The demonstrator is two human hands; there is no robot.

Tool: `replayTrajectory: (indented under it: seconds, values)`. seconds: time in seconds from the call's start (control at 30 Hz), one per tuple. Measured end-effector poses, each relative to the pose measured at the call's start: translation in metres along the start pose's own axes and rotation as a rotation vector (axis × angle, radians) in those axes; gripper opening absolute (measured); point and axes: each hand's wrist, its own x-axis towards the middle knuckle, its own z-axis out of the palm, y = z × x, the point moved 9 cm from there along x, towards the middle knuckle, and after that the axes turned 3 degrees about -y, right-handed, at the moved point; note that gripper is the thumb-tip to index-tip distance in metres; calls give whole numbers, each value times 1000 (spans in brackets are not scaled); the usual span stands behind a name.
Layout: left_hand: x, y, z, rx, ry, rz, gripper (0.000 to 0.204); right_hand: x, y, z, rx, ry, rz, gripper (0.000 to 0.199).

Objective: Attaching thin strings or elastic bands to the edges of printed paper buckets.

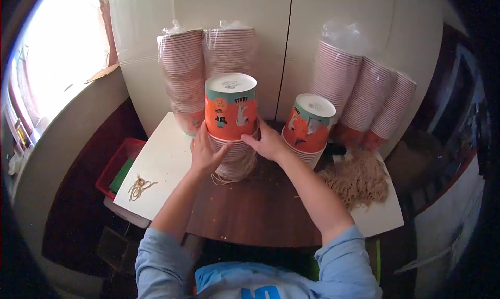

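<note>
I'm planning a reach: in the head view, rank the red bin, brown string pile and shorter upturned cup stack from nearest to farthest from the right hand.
1. Shorter upturned cup stack: just right of the right hand.
2. Brown string pile: farther right, on the table.
3. Red bin: beyond the table's left edge.

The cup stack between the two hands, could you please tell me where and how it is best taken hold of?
Probably around the rim of its top cup, from the near side, with the left hand and right hand on opposite flanks: the stack stands base up, that cup flares downward to its rim, and bagged stacks stand behind.
</note>
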Motion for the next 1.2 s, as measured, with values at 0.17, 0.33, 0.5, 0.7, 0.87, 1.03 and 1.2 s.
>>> replayTrajectory:
  seconds: [0.17,0.33,0.5,0.7,0.87,1.03,1.2]
  values:
    - [-72,-23,26,-57,-180,40,86,-48,-17,-69,-682,344,-196,56]
    - [-122,-28,24,188,-200,31,79,-54,-29,-148,-983,490,-137,43]
    - [-116,-12,17,198,-181,44,70,-43,14,-166,-777,370,-130,37]
    - [-122,-16,21,217,-212,21,66,-24,17,-190,-581,434,-238,35]
    - [-125,-11,20,213,-207,23,65,-17,-41,-241,-543,521,-321,35]
    - [-121,-11,15,207,-150,43,63,-89,-148,-289,-469,919,-512,22]
    - [-120,-12,0,-29,-106,66,60,-126,-95,-215,604,440,-236,13]
